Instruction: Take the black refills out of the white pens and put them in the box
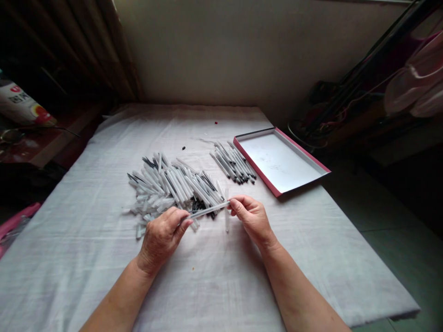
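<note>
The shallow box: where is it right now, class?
In the head view, the box sits right of centre, beside the smaller pile of tubes, beyond the right hand.

Blurred, unreadable dark characters (pixel 20 97) on the pale label (pixel 29 109) of a bottle (pixel 50 121)

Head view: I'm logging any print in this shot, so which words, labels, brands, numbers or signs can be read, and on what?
No text can be read with certainty.
Bottle label, far left: dark characters and a red mark, too blurred to read.
Tray: faint dark marks inside, no readable lettering.
Held tube and piled tubes: none readable.
</note>
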Available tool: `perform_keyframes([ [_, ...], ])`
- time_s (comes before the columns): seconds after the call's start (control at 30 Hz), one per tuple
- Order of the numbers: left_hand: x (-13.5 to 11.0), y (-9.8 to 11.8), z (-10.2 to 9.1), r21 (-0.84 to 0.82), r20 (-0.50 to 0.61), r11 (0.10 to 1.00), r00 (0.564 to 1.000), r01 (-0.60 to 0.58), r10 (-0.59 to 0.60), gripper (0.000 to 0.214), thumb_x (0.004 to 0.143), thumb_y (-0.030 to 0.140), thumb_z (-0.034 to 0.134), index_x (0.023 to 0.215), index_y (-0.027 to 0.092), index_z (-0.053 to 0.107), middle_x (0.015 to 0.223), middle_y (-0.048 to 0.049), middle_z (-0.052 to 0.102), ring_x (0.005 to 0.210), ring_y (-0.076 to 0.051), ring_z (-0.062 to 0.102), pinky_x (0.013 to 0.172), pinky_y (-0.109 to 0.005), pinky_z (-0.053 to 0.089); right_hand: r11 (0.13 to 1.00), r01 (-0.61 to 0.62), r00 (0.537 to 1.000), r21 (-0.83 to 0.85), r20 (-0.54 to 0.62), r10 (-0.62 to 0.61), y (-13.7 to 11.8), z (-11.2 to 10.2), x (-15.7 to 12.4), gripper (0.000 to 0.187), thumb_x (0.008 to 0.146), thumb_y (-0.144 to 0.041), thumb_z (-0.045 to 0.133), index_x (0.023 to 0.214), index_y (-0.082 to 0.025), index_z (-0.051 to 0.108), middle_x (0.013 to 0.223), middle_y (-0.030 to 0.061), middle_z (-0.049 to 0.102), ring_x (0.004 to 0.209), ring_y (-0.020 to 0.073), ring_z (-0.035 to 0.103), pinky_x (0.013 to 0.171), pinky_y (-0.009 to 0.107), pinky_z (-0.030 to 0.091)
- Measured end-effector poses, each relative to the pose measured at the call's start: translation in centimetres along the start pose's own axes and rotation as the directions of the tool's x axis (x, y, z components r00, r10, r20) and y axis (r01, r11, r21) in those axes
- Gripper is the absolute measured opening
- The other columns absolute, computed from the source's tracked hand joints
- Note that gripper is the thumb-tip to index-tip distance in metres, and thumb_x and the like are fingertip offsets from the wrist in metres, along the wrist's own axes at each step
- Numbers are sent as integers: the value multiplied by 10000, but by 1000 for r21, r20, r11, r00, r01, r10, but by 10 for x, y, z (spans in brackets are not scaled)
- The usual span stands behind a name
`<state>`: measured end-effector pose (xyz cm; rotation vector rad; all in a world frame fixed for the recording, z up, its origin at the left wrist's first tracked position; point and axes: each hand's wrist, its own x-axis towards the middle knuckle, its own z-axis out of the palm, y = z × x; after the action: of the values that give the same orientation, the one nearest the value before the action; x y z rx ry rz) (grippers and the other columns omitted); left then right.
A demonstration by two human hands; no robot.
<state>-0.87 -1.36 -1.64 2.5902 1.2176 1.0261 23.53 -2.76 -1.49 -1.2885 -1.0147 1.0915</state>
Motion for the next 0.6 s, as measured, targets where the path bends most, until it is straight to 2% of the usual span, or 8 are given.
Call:
perform_keyframes([
  [0.07,0,0,-1,-22,13,999,999,32,-32,242,980,346,458,895,193,625,757,-31,690,690,-144,680,621,-223,505,1000,-6,1000,17,25,6,-1,0,0,246,725,-425,729,805,-193,743,659,23,705,544,131,578,512,244,463],
  [0.13,-2,1,0,-63,13,994,996,88,-87,238,971,372,474,994,192,628,811,-33,707,662,-138,674,630,-229,516,1000,-8,999,26,33,8,-2,-1,0,249,727,-408,727,853,-195,749,672,22,709,549,130,583,505,239,456],
  [0.23,-3,2,2,-120,-10,984,991,131,-133,254,939,368,542,1138,213,575,863,-15,702,569,-104,617,586,-220,506,1000,-17,1000,23,19,16,-1,-1,1,258,729,-426,723,823,-187,744,669,28,711,539,129,583,501,241,456],
  [0.37,-1,3,1,-145,-46,985,994,90,-98,116,941,286,530,996,215,603,819,-13,676,676,-120,640,635,-219,508,1000,-19,1000,18,20,18,0,-1,1,278,733,-457,718,728,-179,727,638,28,700,520,121,571,510,243,465],
  [0.43,0,3,0,-133,-34,986,994,102,-107,154,952,308,509,951,203,621,808,-24,674,712,-133,652,660,-225,515,1000,-20,999,20,35,19,0,-1,1,270,725,-450,726,765,-183,737,647,26,703,529,125,576,505,241,461],
  [0.53,-2,3,0,-120,-13,986,993,118,-121,207,956,361,508,1020,200,622,845,-28,685,722,-136,665,657,-224,517,999,-24,999,28,38,23,-1,-1,1,272,713,-429,739,848,-194,750,685,26,713,556,133,591,496,238,453],
  [0.6,-2,4,2,-122,-27,982,989,141,-146,227,942,362,538,1101,208,591,863,-17,683,684,-123,656,620,-213,507,999,-24,999,33,35,23,-1,-1,0,263,717,-428,737,836,-194,748,685,25,710,551,131,588,494,240,451],
])
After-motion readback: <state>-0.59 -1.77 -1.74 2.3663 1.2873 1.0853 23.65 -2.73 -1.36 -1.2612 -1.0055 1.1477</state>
